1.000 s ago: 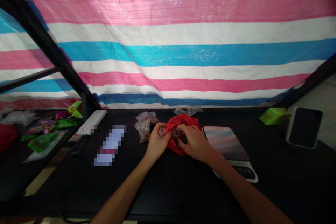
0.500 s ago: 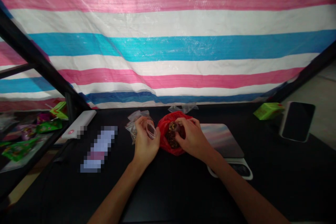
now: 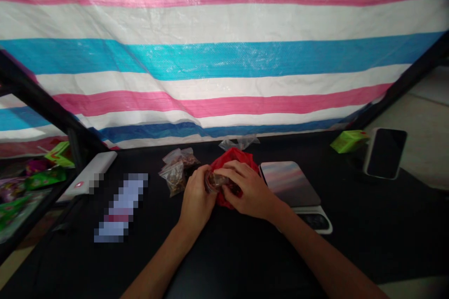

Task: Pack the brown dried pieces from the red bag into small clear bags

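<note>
My left hand is closed around a small clear zip bag, its mouth facing my right hand. Between the fingers of my right hand is a small clear cup, tilted at the mouth of that bag. Brownish bits show around the cup, though my fingers partly cover it. Below and behind both hands lies an open red plastic bag, its contents mostly hidden. Left of my left hand rest zip bags filled with brown bits, a nearer one and one behind it.
A scale with a shiny plate sits right of the red bag. Clear plastic bags lie behind it. Further right are a green box and an upright phone. At left are a white oblong device and a blurred-out rectangle.
My right hand has brought the cup up and left, out of the red bag to the zip bag. My left hand has moved right, uncovering the filled bags. The view has shifted slightly.
</note>
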Tool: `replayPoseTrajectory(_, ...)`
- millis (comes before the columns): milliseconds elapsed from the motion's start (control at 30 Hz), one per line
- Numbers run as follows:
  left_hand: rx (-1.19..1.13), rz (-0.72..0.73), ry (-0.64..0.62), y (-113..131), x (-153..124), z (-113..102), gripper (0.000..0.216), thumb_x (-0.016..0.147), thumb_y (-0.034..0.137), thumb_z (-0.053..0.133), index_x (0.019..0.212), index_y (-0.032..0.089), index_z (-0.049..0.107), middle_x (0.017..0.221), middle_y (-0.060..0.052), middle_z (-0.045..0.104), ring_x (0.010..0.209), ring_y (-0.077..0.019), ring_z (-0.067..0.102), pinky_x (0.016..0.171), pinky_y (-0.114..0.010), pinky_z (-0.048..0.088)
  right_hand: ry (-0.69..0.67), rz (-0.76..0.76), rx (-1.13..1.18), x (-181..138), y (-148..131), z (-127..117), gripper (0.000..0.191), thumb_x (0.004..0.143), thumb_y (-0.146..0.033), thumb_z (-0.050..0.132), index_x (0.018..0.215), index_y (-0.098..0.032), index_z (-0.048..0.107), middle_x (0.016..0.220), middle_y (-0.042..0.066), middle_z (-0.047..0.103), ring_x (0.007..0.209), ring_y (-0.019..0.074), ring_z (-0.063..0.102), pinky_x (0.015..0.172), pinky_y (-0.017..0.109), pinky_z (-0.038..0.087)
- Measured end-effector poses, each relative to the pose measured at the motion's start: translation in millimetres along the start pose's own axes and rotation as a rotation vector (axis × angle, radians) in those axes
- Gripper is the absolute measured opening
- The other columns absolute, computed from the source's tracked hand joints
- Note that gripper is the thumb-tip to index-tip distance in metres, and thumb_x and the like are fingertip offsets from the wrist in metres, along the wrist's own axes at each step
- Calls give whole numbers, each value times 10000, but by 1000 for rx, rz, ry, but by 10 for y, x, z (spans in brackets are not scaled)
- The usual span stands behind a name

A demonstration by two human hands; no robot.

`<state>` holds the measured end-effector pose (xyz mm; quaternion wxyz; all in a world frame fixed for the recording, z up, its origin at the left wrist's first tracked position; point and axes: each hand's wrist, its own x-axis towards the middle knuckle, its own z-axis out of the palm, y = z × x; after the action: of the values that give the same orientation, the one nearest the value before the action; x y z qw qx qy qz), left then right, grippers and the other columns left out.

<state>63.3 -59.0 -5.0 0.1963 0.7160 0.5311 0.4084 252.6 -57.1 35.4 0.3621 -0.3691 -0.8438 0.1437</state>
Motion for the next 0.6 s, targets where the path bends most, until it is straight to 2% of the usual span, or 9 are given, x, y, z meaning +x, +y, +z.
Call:
replayPoseTrajectory(233,-110,-76,-8,57,-24,80,486,862,238,669,1305,213,470,1203,-95,615,1079,-232,628,933,-388,514,28,-99,-17,-38,68,-1,479,943,-76,521,1366,-292,584,1326,81,606,1214,223,583,1058,408,487)
replayPoseTrajectory(333,-177,-104,-12,102,-27,97,436,871,261,674,1259,214,482,1168,-76,613,1025,-205,635,911,-360,519,59,-111,-25,-43,96,5,447,986,-101,493,1405,-250,540,1321,94,635,1243,217,583,1089,406,481)
replayPoseTrajectory(433,-207,-131,-29,121,-28,95,345,893,281,656,1193,215,500,1072,-42,620,930,-179,639,846,-328,522,66,-125,-12,-45,107,13,383,1004,-107,471,1349,-237,576,1309,86,660,1237,201,604,1088,388,495)
replayPoseTrajectory(600,-185,-118,8,121,-31,58,340,878,277,676,1166,215,507,1016,-16,621,868,-156,635,790,-292,517,86,-165,16,-51,104,41,412,1003,-96,463,1381,-225,567,1379,98,632,1272,201,597,1102,385,499)
